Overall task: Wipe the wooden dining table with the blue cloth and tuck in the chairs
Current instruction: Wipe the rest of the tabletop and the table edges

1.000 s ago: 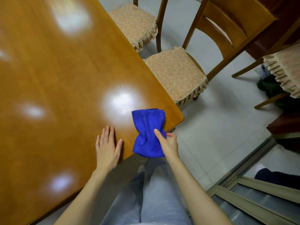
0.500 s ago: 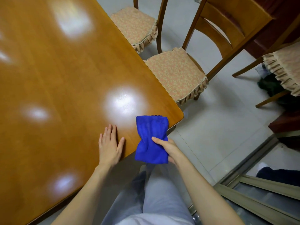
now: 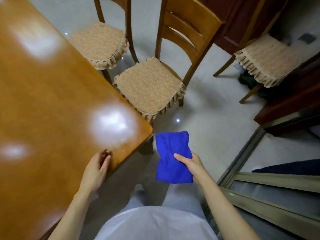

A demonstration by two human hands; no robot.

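Note:
The glossy wooden dining table [image 3: 52,101] fills the left of the view, its near right corner just ahead of me. My right hand [image 3: 192,166] holds the folded blue cloth [image 3: 172,156] in the air, off the table and to the right of that corner. My left hand [image 3: 96,170] rests at the table's near edge with fingers loosely curled, holding nothing. Two wooden chairs with patterned cushions stand along the table's right side: the nearer chair [image 3: 150,85] is pulled out, and the farther chair [image 3: 102,42] has its seat partly under the table edge.
A third cushioned chair [image 3: 266,58] stands at the right by dark red furniture [image 3: 294,101]. A sliding-door track and frame [image 3: 245,170] run along the floor at lower right. Pale tiled floor [image 3: 207,110] lies between the chairs and me.
My right hand has lifted the blue cloth off the table corner and moved it right, into the air. My left hand has slid back to the table's edge. The view has shifted right.

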